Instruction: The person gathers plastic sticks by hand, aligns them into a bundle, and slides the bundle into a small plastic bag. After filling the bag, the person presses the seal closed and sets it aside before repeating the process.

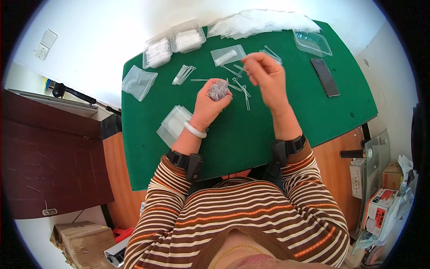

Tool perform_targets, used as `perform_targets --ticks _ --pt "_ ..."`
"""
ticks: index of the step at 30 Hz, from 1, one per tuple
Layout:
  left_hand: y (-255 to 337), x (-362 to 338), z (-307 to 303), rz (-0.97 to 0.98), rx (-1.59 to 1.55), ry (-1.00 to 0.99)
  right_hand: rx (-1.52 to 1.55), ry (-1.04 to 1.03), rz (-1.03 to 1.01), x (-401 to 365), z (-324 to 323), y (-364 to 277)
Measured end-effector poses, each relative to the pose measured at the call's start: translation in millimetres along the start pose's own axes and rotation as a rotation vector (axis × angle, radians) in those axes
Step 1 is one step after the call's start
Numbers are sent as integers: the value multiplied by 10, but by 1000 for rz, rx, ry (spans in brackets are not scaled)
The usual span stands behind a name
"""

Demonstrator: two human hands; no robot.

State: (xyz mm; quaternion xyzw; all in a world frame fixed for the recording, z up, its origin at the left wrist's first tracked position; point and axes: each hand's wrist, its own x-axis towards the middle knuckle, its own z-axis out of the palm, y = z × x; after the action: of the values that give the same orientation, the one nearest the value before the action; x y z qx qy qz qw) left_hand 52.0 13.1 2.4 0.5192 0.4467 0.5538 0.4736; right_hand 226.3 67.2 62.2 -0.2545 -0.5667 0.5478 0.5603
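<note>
My left hand [210, 105] is wrapped round a bundle of small transparent plastic forks [218, 91], their ends showing above the fingers. To its right, my right hand [266, 78] is raised over the green table, fingers curled with thumb and index finger pinched. What the pinch holds, if anything, is too blurred to name. Several loose two-pronged forks [247, 99] with looped handles lie between and below the hands. A row of forks [182, 75] lies to the left, and another small group [271, 54] lies behind my right hand. A small bag with white forks [225, 56] lies beyond.
Two filled plastic tubs [157, 53] stand at the back left, near a plastic bag [139, 83]. Flat bags [172, 125] lie beside my left wrist. White bags [264, 22], a transparent tray [329, 48] and a phone [325, 77] occupy the back and right of the green table [313, 121].
</note>
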Motion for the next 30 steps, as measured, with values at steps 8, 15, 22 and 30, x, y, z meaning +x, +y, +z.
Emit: perform_targets --ticks 8,15,22,30 --pt "74 -14 7 -84 -208 -26 -501 -329 68 -15 -76 182" --pt "-42 2 -11 -67 -132 -74 -669 -329 -69 -13 -27 97" --pt "-152 39 -47 177 31 -88 -993 -518 -374 -203 395 187" --pt "-91 5 11 48 -112 5 -1078 -470 -411 -190 264 242"
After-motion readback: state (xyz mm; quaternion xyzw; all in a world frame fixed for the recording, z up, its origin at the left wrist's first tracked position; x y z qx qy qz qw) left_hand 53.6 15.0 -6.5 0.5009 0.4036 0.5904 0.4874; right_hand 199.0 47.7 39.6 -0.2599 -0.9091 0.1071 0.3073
